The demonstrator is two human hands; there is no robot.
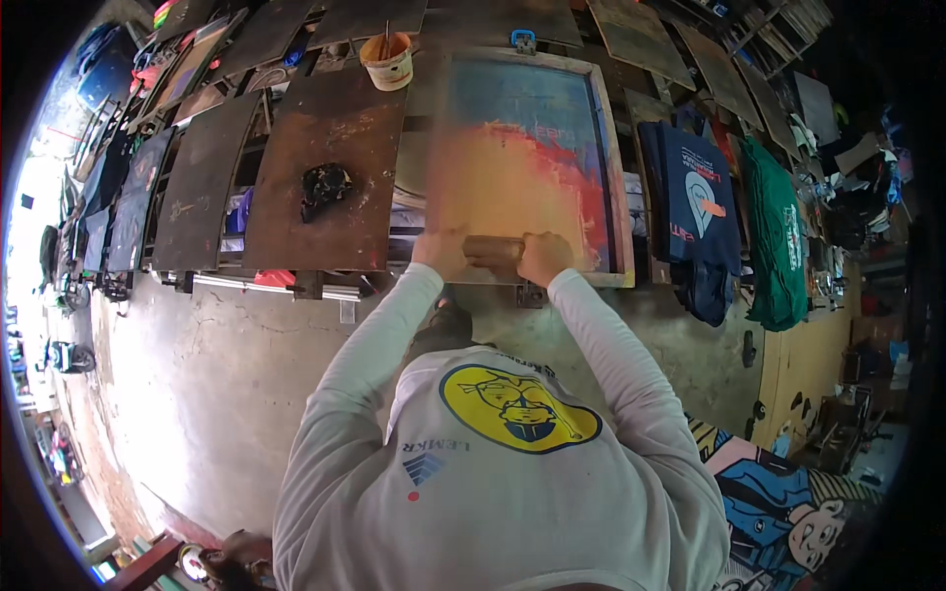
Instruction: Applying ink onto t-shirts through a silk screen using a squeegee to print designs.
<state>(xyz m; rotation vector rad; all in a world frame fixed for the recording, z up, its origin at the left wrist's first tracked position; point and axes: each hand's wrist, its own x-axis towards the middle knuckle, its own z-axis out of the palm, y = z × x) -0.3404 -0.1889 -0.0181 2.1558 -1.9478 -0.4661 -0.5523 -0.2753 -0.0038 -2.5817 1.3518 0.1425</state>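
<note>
A wooden-framed printing screen [613, 187] lies on the bench in front of me, its mesh smeared with orange-yellow, red and blue ink. At its near edge is a squeegee [493, 250] with a brown wooden handle. My right hand [547, 260] is closed around the right end of the squeegee. My left hand [440, 251] is closed at the handle's left end; its fingers are blurred, as is the left side of the screen. What lies beneath the screen is hidden.
Left of the screen is a brown board [335, 217] with a dark, stained lump [325, 189] on it. A bucket [386, 63] of orange ink with a stick stands behind. Navy shirts [702, 197] and green shirts [774, 236] hang over boards at right. A blue clamp [523, 41] sits behind the screen.
</note>
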